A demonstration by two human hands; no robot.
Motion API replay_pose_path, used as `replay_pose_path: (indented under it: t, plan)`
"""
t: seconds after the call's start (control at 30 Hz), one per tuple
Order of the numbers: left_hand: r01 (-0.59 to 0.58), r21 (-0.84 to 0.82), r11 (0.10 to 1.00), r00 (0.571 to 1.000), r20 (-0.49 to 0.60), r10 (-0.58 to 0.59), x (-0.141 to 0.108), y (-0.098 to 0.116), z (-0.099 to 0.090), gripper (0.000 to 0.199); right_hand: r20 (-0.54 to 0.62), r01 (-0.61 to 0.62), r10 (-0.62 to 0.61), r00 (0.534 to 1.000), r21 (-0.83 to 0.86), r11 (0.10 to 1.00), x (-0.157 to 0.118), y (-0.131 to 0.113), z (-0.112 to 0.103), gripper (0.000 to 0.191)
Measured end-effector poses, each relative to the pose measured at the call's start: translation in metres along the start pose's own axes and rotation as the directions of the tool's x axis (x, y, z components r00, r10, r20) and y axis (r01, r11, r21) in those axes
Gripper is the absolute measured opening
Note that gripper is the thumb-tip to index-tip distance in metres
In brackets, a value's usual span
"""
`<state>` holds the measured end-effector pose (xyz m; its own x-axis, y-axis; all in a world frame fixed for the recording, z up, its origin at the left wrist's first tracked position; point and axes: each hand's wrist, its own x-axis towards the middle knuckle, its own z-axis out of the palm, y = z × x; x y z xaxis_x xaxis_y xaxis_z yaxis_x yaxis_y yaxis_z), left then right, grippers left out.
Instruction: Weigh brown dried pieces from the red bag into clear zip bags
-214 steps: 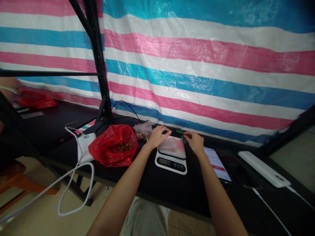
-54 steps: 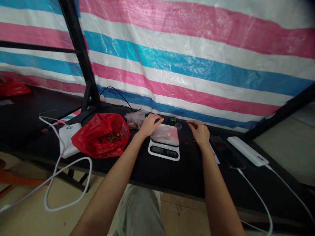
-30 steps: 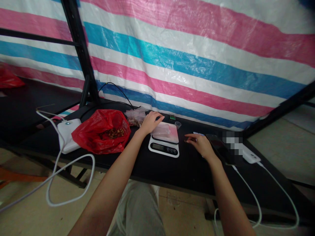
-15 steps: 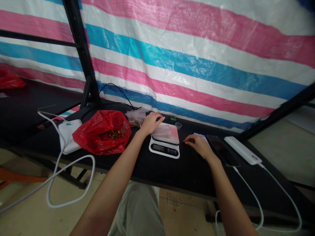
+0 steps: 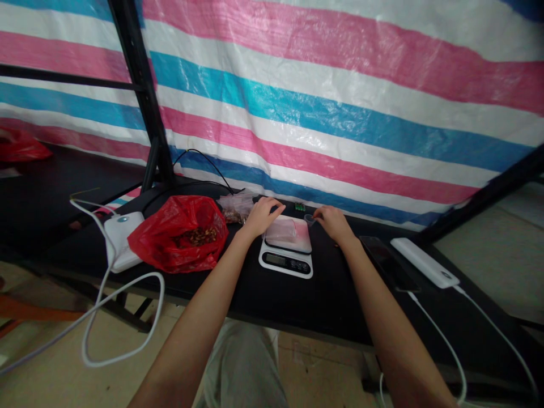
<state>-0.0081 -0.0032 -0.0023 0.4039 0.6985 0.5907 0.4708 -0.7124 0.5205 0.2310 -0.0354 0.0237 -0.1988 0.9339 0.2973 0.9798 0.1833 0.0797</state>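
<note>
Head view: left hand [image 5: 260, 215] rests with fingers spread, clamped on nothing, on the far left corner of the scale [image 5: 287, 250], touching the clear bag [image 5: 285, 231] lying on its platform. Right hand [image 5: 332, 221] curls around a small clear cup [image 5: 309, 219] just beyond the scale's right edge; whether it grips is unclear. Red bag [image 5: 181, 233] lies left, dark phone [image 5: 385, 259] right, with bare table [image 5: 293, 297] along the near edge.

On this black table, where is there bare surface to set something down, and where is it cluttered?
Bare: the front strip of the table between the scale and the near edge, and the stretch between scale and phone. Crowded: the back, where the left hand, right hand, small cup, clear bags and red bag sit close together.
</note>
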Motion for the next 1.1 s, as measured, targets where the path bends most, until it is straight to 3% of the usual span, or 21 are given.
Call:
replay_pose_path:
  t: [0.17, 0.3, 0.4, 0.57, 0.67, 0.87, 1.1]
  plan:
    - [0.018, -0.001, 1.000, 1.000, 0.004, -0.018, 0.001, -0.001, 0.001, 0.028, 0.044, 0.089, -0.085, 0.995, -0.125, 0.988, 0.010, -0.005, 0.003, 0.017]
    - [0.019, -0.003, 1.000, 1.000, 0.000, -0.019, 0.001, -0.002, 0.002, 0.028, 0.021, 0.079, -0.078, 0.997, -0.072, 0.994, 0.004, -0.002, 0.002, 0.019]
    - [0.008, -0.006, 1.000, 1.000, -0.006, -0.008, 0.001, -0.002, 0.001, 0.028, -0.004, 0.011, -0.012, 1.000, -0.087, 0.996, -0.008, 0.006, -0.002, 0.018]
    - [0.010, -0.012, 1.000, 1.000, -0.008, -0.010, 0.002, -0.001, -0.001, 0.027, 0.140, -0.052, 0.086, 0.986, -0.231, 0.972, -0.043, 0.021, -0.010, 0.007]
    - [0.012, -0.005, 1.000, 1.000, 0.005, -0.011, 0.002, 0.000, -0.002, 0.027, 0.168, -0.046, 0.108, 0.980, -0.333, 0.942, -0.061, 0.021, -0.011, 0.005]
    - [-0.005, -0.022, 1.000, 1.000, -0.003, 0.005, 0.002, 0.000, -0.001, 0.026, 0.091, -0.036, 0.080, 0.993, -0.409, 0.912, -0.071, 0.011, -0.004, 0.008]
    - [-0.010, -0.072, 0.997, 1.000, 0.016, 0.012, 0.001, 0.000, 0.000, 0.025, -0.099, -0.180, 0.165, 0.981, -0.179, 0.967, -0.043, 0.004, -0.007, 0.017]
